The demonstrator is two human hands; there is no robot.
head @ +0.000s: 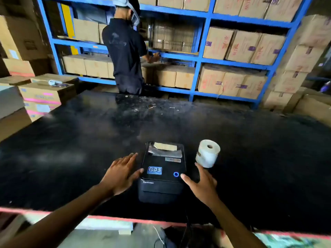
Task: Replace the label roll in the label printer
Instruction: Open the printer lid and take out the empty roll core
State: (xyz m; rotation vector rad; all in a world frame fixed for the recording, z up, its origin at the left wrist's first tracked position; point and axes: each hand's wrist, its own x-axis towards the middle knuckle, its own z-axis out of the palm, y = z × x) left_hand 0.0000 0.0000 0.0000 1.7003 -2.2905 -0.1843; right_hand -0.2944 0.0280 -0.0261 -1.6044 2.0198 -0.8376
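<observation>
Both hands spread and empty: left hand (121,173) flat at the left side of the closed printer (162,173) on the black table (75,140), right hand (200,184) touching its right edge, likely to open the lid; label roll (207,153) upright just right, within reach.

- A warehouse or stockroom, by every sign.
- Blue steel shelving (206,38) fills the back wall, its bays packed with brown cartons (243,46) bearing red print.
- More boxes (40,94) stand stacked at both sides.
- A person in dark clothes (125,56) reaches into a shelf bay.
- A wide, scuffed black table (89,140) carries a label printer (162,173) and a label roll (207,153), as at a packing station.
</observation>
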